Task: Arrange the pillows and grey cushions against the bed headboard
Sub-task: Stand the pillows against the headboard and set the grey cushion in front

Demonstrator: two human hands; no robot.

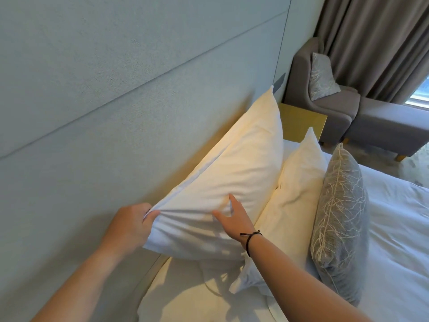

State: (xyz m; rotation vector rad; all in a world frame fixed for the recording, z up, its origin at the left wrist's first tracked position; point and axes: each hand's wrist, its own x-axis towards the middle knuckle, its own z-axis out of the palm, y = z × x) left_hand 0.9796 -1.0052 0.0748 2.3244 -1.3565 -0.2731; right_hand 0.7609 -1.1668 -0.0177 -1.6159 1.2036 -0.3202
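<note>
A large white pillow (pixel 234 163) stands on edge against the pale padded headboard (pixel 116 94). My left hand (pixel 132 225) pinches its near corner. My right hand (pixel 232 219) lies spread flat on its front face, holding nothing. A second white pillow (pixel 294 191) leans in front of the first. A grey cushion (pixel 341 214) with a pale branch pattern stands upright in front of that one. Another white pillow (pixel 197 296) lies flat on the bed below my arms.
White bedding (pixel 399 228) covers the bed to the right. A yellowish bedside table (pixel 301 122) sits beyond the pillows. A grey armchair (pixel 325 101) holds another patterned grey cushion (pixel 321 76), next to a grey footstool (pixel 390 126) and brown curtains (pixel 376 43).
</note>
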